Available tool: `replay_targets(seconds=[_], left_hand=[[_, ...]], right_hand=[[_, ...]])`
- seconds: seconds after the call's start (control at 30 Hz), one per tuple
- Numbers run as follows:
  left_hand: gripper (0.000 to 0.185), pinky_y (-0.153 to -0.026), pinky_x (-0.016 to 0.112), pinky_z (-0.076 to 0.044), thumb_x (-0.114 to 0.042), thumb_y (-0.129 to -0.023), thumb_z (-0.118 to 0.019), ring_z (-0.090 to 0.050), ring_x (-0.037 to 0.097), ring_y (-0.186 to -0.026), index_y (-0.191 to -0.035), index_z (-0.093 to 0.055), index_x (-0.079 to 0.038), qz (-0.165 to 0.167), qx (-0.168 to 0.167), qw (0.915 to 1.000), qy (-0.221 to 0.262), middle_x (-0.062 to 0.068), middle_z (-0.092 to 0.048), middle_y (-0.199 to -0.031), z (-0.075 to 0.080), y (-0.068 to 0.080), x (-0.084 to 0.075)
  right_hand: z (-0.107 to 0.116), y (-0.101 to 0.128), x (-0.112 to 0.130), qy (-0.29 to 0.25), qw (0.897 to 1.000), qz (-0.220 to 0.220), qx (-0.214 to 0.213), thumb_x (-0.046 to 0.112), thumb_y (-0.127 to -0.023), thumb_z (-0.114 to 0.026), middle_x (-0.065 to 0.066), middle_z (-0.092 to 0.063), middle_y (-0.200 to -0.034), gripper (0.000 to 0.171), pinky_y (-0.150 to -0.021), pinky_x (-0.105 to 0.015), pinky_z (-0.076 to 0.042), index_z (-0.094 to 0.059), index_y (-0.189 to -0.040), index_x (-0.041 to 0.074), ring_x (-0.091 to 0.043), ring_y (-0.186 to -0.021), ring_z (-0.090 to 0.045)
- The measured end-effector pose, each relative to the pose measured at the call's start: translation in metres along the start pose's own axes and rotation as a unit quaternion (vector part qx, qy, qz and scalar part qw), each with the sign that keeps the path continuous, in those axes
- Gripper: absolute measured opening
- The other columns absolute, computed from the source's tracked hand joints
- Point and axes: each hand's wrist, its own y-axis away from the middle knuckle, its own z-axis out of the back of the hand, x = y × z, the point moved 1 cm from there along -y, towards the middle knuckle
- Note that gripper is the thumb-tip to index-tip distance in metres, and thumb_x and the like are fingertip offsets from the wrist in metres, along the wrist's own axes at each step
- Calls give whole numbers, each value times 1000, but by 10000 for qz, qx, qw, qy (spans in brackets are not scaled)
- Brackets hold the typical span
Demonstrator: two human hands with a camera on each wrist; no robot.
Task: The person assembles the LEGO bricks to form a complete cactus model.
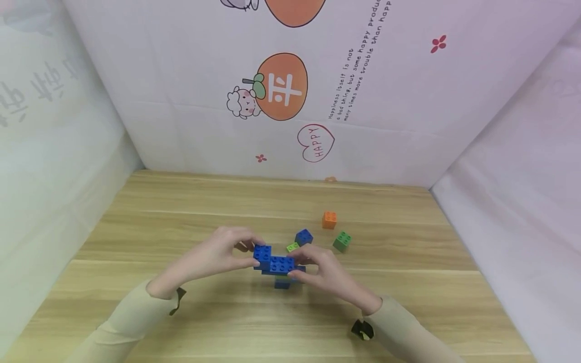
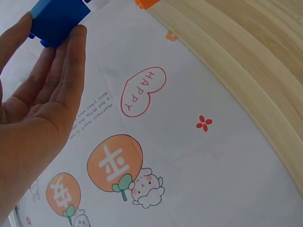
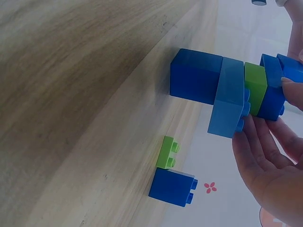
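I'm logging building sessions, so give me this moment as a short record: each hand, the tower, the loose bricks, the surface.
Left hand: pinches the blue top brick
Right hand: holds the tower
Tower colours, base upward: blue, light blue, lime, blue
Top brick fully seated: cannot tell
Loose: orange brick, green brick, blue brick, lime brick
Surface: wooden table
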Motion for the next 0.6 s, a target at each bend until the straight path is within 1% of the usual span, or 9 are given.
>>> replay_targets(seconds=[0.2,0.4,0.47,0.6], left_hand=[[31,-84,23,-61,-19,-86,-77,-72,11,-92,-115,-69,-10,65,126,9996,232,1,-76,-106,-2,-1,1],[31,-84,24,-61,-19,-87,-76,-72,10,-92,-116,-69,-9,136,157,9986,490,2,-76,-105,-3,0,2],[32,-85,25,-61,-19,-86,-77,-72,11,-93,-116,-69,-9,112,161,9983,546,3,-76,-106,-3,1,2],[33,-85,25,-61,-19,-86,-77,-73,12,-95,-117,-70,-9,-40,145,9989,439,3,-76,-108,-3,3,3]], right_hand=[[0,0,0,-67,10000,-30,1,28,-91,-72,-5,-71,-111,35,-89,-31,-61,-66,-120,10,-18,-100,-70],[1,0,-1,-196,9998,-92,-40,25,-89,-74,-6,-71,-111,34,-90,-29,-61,-67,-117,8,-18,-100,-71],[1,0,0,-218,9997,-111,-44,25,-89,-74,-6,-72,-111,33,-90,-29,-61,-67,-117,8,-19,-99,-71],[2,0,1,-223,9996,-153,-39,25,-88,-74,-6,-72,-111,34,-90,-29,-61,-68,-117,8,-18,-100,-71]])
